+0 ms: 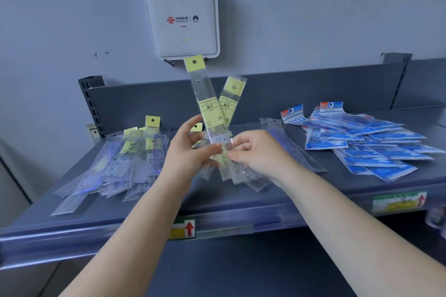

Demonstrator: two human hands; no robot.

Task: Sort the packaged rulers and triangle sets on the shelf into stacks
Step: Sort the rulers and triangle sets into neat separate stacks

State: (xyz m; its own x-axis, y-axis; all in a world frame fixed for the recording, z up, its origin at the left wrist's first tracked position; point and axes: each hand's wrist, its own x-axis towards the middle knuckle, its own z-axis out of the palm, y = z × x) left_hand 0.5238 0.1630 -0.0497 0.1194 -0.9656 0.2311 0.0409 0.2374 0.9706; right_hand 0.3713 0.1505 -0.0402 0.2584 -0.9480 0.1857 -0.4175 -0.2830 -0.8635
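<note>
- A person's two bare forearms reach over a grey metal shelf point(241, 202) set against a pale wall.
- The left hand point(185, 149) curls its fingers around the lower end of a yellow-labelled ruler pack point(207, 106), holding it upright and tilted slightly left.
- The right hand point(255, 152) pinches a second ruler pack point(231, 99), which leans right and crosses the first low down, forming a V.
- More clear packs fan out under both hands; how many cannot be told.
- A loose pile of yellow-labelled ruler packs point(125, 161) lies on the shelf's left part.
- A pile of blue-packaged sets point(369, 142) lies on the right part, well apart from the hands.
- A white WiFi router point(181, 19) hangs on the wall above.
- A label with a red arrow point(185, 228) sits on the shelf's front edge.
</note>
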